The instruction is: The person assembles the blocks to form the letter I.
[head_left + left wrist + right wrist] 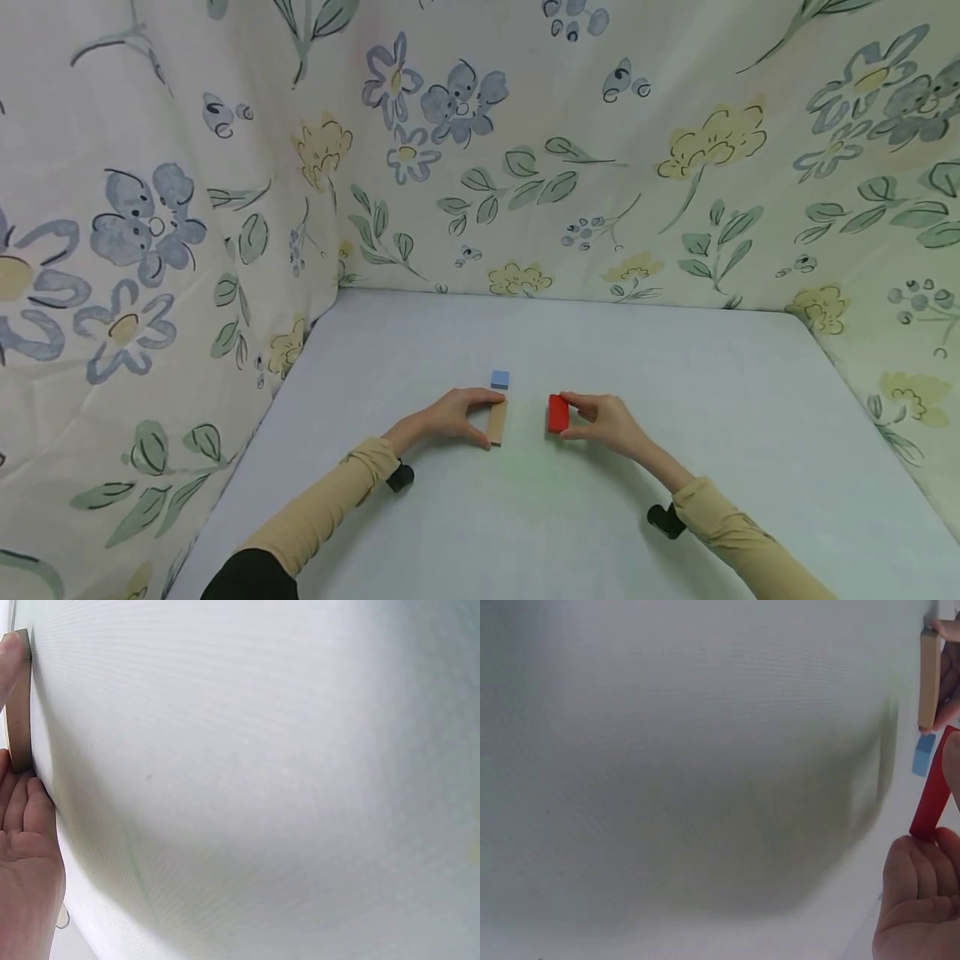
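Note:
My left hand [454,413] spans a plain wooden block [497,423], thumb at its near end and fingers at its far end. In the left wrist view the same wooden block [19,712] sits at the left edge, on the white surface. To the right, a red block [557,414] is pinched lengthwise between the thumb and fingers of my right hand [609,423]. The right wrist view shows that red block [932,791] apart from its shadow, held above the surface. Just beyond the wooden block lies a small blue block [500,379].
The blocks are on a broad white table [360,533]. A flowered curtain [525,242] hangs along its back and sides. Each wrist carries a small black camera, such as the right wrist camera [666,522].

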Available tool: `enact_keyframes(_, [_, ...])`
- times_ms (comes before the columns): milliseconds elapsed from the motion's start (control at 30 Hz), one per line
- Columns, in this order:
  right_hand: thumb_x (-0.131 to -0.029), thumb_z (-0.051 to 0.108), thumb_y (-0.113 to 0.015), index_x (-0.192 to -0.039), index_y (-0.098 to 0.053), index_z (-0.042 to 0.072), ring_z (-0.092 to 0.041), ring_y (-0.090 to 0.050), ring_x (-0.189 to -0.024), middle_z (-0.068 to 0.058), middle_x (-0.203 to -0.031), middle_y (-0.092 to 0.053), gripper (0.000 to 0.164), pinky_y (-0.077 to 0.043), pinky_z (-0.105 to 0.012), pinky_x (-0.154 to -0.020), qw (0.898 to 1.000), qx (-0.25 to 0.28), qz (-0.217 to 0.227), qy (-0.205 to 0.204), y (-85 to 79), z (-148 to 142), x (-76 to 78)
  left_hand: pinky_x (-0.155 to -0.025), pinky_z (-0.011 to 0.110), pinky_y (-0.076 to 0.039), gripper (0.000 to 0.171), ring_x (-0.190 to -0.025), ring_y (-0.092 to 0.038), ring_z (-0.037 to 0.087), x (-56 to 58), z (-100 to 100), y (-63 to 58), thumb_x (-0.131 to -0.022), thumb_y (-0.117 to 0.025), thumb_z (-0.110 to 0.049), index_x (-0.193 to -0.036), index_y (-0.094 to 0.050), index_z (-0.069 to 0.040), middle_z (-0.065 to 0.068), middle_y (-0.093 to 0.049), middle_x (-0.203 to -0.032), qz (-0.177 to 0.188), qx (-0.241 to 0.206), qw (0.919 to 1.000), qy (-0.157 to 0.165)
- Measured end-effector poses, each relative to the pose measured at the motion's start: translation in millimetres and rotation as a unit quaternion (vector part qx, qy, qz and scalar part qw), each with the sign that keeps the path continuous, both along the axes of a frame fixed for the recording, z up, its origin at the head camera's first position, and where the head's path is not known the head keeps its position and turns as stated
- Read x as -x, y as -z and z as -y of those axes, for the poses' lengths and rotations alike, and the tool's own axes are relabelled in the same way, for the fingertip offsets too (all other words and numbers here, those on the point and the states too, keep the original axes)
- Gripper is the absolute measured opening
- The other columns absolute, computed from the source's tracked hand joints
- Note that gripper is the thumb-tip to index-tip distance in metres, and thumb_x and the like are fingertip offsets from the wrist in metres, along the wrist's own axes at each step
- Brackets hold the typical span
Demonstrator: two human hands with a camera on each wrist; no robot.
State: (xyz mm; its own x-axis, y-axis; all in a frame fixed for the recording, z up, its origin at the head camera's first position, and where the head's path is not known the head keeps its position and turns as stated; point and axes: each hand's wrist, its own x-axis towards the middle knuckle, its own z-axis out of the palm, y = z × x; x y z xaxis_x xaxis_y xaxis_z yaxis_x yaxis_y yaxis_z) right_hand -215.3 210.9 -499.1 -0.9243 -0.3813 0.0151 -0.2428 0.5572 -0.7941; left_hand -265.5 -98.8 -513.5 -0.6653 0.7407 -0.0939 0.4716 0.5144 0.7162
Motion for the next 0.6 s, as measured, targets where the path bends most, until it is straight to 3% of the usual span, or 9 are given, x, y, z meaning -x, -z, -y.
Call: enact_keyframes(600, [-0.069, 0.024, -0.084, -0.127, -0.059, 0.0, -0.031, -0.063, -0.112, -0.019, -0.127, -0.061, 0.068, -0.054, -0.034, -0.089, 1.0, -0.027, 0.004, 0.002, 6.1, 4.4, -3.6, -0.114, 0.038, -0.033, 0.079, -0.139, -0.037, 0.02, -1.1, -0.7, 0.7, -0.072, -0.083, -0.026, -0.14, -0.047, -0.012, 0.002, -0.047, -0.145, 0.006, -0.004, 1.0, -0.005])
